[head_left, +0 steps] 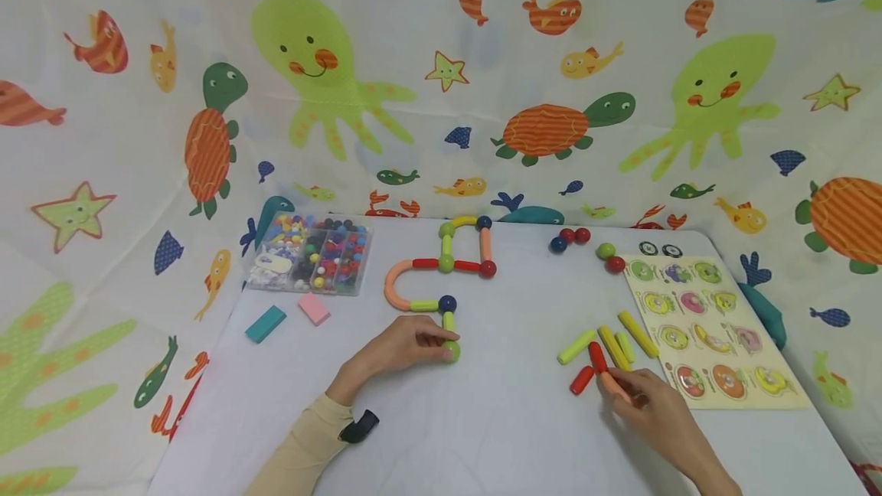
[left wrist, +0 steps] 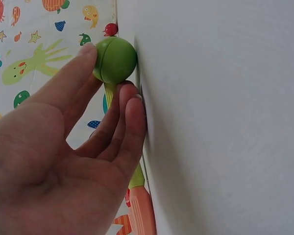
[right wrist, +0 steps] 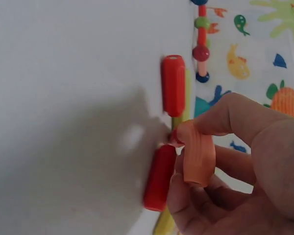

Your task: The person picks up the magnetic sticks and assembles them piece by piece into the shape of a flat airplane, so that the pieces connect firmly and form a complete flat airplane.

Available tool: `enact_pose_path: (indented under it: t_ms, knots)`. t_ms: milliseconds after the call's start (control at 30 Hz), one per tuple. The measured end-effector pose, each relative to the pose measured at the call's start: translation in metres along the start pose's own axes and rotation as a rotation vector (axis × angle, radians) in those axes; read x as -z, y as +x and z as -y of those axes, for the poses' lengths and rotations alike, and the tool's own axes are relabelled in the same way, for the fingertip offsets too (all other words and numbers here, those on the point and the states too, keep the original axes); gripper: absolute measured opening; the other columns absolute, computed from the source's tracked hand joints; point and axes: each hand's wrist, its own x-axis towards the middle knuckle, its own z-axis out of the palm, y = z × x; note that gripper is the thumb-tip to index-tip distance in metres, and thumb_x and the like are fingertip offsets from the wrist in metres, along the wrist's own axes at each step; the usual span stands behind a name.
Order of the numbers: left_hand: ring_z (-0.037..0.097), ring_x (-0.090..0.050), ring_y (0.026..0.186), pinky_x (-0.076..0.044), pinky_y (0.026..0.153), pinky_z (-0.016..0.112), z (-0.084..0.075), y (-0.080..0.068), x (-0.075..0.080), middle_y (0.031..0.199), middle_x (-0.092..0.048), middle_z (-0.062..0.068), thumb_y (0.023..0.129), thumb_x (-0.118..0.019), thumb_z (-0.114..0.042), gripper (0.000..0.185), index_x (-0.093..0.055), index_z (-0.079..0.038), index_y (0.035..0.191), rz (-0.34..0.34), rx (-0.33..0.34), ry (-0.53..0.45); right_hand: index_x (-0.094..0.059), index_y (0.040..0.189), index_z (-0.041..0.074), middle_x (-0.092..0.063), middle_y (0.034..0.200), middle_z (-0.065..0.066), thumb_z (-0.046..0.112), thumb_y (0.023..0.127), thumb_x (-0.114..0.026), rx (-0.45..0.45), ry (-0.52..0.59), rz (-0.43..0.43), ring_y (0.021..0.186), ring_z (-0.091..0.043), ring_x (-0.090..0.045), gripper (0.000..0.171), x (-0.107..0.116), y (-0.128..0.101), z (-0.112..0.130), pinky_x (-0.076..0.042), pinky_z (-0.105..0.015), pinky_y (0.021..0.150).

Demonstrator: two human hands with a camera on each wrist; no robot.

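My left hand (head_left: 406,344) pinches a green ball (left wrist: 118,59) between thumb and fingers. The ball sits at the near end of a chain of toy building sticks and balls, joined to a yellow-green stick (head_left: 449,321) below a dark blue ball (head_left: 447,303). From there the chain runs through a curved orange stick (head_left: 394,285) to a closed loop at the back. At the right, my right hand (head_left: 654,408) pinches a short orange stick (right wrist: 200,159). Its far end meets or overlaps a red stick (head_left: 597,357); whether they are joined I cannot tell. Another red stick (head_left: 582,380) lies beside it.
Several yellow and green sticks (head_left: 638,334) lie near my right hand, beside a wooden picture board (head_left: 717,396). Loose balls (head_left: 582,235) sit at the back right. A divided bead box (head_left: 358,285), a teal block (head_left: 265,324) and a pink block (head_left: 314,309) are at the left.
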Motion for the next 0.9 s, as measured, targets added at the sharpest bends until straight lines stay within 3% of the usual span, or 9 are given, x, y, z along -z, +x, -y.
enact_pose_path:
  t_ms: [167,400,533,733,900]
  knots:
    - [0.008,-0.059,0.078,-0.05,0.072,0.021,-0.002,-0.001,0.0,0.09,-0.067,-0.009,0.09,-0.078,-0.028,0.033,-0.076,-0.019,0.121,-0.006,-0.001,0.002,-0.072,0.122,0.009,-0.07,0.102,-0.001,0.006,0.085,-0.079,0.048,0.007,-0.019,0.079,-0.003,-0.052,0.038,0.01,0.003,0.003,-0.049,-0.018,0.065]
    - [0.008,-0.06,0.081,-0.052,0.074,0.021,0.0,-0.001,-0.001,0.092,-0.068,-0.009,0.091,-0.078,-0.028,0.032,-0.076,-0.019,0.121,-0.005,-0.007,-0.002,-0.072,0.124,0.012,-0.061,0.091,0.004,0.022,0.091,-0.077,0.01,0.054,0.177,0.078,-0.002,-0.049,0.035,0.008,0.005,0.0,-0.048,-0.018,0.067]
    - [0.008,-0.061,0.082,-0.052,0.076,0.021,0.001,-0.001,-0.001,0.093,-0.068,-0.01,0.091,-0.077,-0.028,0.032,-0.076,-0.019,0.122,-0.002,-0.008,-0.004,-0.074,0.121,0.012,-0.063,0.093,0.005,0.025,0.091,-0.077,0.025,0.04,0.211,0.08,-0.001,-0.051,0.033,0.007,0.005,0.001,-0.051,-0.019,0.07]
    - [0.008,-0.062,0.081,-0.052,0.075,0.021,0.0,-0.001,0.0,0.092,-0.068,-0.009,0.091,-0.077,-0.027,0.032,-0.076,-0.019,0.122,-0.004,-0.009,0.002,-0.071,0.126,0.009,-0.065,0.096,0.002,0.016,0.089,-0.078,0.053,0.051,0.151,0.078,-0.003,-0.052,0.038,0.022,0.01,0.012,-0.05,-0.019,0.065]
    - [0.007,-0.061,0.082,-0.053,0.076,0.021,0.0,-0.001,-0.001,0.093,-0.068,-0.008,0.091,-0.077,-0.026,0.032,-0.075,-0.018,0.122,-0.001,-0.018,0.004,-0.069,0.126,0.021,-0.069,0.111,0.007,0.024,0.092,-0.076,0.162,0.117,0.03,0.086,-0.004,-0.058,0.035,0.025,0.025,0.029,-0.054,-0.022,0.068]
